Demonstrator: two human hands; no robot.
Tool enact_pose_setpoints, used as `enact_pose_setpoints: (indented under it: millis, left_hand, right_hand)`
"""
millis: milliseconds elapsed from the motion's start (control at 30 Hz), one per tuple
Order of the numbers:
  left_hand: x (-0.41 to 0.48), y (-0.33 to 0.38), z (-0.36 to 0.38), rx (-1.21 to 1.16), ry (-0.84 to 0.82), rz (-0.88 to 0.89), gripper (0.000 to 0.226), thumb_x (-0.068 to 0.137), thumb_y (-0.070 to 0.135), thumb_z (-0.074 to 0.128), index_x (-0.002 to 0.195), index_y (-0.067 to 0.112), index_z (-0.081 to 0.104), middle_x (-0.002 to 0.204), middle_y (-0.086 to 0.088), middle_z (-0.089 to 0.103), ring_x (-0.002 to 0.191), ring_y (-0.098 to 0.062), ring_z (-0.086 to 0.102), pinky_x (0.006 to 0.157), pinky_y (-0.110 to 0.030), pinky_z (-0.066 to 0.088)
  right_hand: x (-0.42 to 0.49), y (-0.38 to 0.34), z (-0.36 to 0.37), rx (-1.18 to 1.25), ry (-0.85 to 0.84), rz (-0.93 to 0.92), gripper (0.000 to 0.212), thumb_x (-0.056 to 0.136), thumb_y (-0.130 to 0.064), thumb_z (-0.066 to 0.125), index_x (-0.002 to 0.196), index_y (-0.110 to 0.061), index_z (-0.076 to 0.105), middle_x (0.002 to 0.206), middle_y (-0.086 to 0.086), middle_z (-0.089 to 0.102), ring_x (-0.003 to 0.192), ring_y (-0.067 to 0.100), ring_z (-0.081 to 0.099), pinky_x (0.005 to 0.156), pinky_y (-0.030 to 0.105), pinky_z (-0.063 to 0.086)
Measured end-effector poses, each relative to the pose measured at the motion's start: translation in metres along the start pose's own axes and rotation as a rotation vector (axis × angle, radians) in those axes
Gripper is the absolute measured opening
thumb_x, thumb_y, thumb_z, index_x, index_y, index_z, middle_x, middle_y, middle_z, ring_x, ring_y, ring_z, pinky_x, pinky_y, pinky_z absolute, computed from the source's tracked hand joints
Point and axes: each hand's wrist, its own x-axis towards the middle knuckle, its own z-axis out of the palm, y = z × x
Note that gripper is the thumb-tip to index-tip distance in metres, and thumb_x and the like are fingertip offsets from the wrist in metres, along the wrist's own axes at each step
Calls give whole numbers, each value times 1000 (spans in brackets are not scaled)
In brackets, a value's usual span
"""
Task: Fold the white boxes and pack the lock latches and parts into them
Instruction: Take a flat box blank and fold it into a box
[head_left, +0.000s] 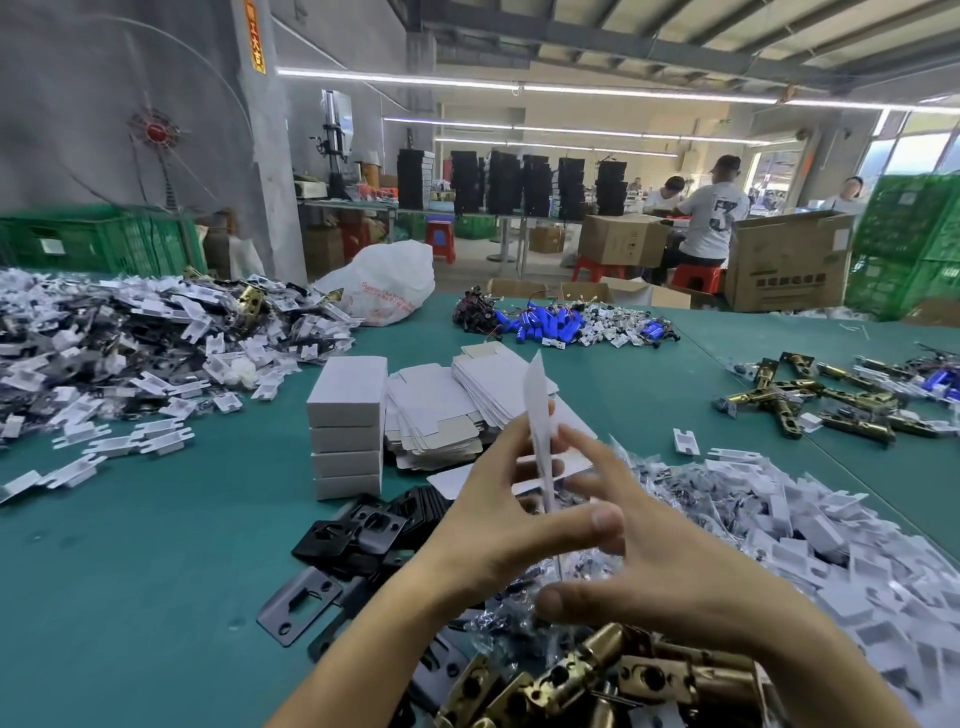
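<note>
The folded boxes (347, 426) stand left of the flat blanks (447, 415). Strike plates (358, 535) lie before them, latches (597, 675) nearest me.

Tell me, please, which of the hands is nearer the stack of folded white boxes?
Left. The left hand sits just right of the stack; the right hand is farther right.

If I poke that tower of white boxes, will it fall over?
Probably. The stack of white boxes is four high and narrow, so a poke near the top would likely tip it. The boxes look like thin card, probably light unless packed, so a low push might slide them across the green table.
</note>
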Motion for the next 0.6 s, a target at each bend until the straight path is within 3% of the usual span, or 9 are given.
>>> enact_pose_setpoints:
  millis: [67,100,167,267,333,400,467,533,600]
  left_hand:
    - [-1,3,1,133,57,57,98,53,65,83,139,62,36,136,23,52,125,10,49,94,-14,47]
    - [-1,5,2,195,94,92,108,53,66,83,146,54,32,139,23,48,127,11,46,96,-12,45]
    - [-2,9,4,344,194,165,118,53,71,81,153,45,24,140,23,41,132,4,42,107,-20,42]
    - [-2,12,1,613,345,239,120,56,77,73,155,39,18,137,18,38,129,-6,40,107,-35,41]
    - [-2,9,-1,862,372,256,120,57,80,66,156,36,14,136,12,37,123,-11,36,104,-39,39]
    - [-3,5,0,981,349,262,121,58,79,67,156,35,12,136,8,36,121,-14,33,105,-43,38]
    - [-2,1,1,1072,356,303,123,54,78,70,154,32,16,132,7,37,118,-16,33,105,-46,40]
    - [-1,-1,1,1108,369,328,124,51,79,71,153,31,20,129,6,39,117,-17,35,107,-44,40]
    - [0,-2,1,1053,365,334,122,53,82,68,153,31,21,129,5,40,118,-18,37,107,-35,38]
  right_hand:
    - [-4,0,-3,5,108,-34,119,50,-68,85,133,-77,1,139,-26,36,122,-7,48,99,31,45]
    - [-6,0,-4,38,146,-65,117,53,-56,88,135,-76,5,139,-26,38,120,-5,52,93,27,50]
    - [-7,1,-8,108,192,-134,105,69,-22,82,136,-71,20,130,-25,50,114,-2,59,83,21,55]
    - [-6,3,-11,298,302,-174,81,87,19,49,132,-48,50,112,-11,68,103,11,68,80,21,55]
    - [-3,0,-11,471,379,-155,61,90,16,49,125,-32,59,102,2,74,92,20,72,74,21,56]
    - [-2,-5,-9,595,377,-166,35,89,-12,65,120,-29,64,92,7,75,81,20,74,68,22,57]
    - [-2,-9,-6,593,308,-158,34,81,-33,70,115,-32,68,90,7,76,78,21,74,65,28,59]
    - [0,-8,-1,527,318,-135,24,84,-35,68,108,-34,71,92,8,76,79,24,74,67,37,62]
    - [3,-3,1,449,409,-95,14,95,-20,63,99,-30,72,87,8,76,75,26,73,67,48,62]
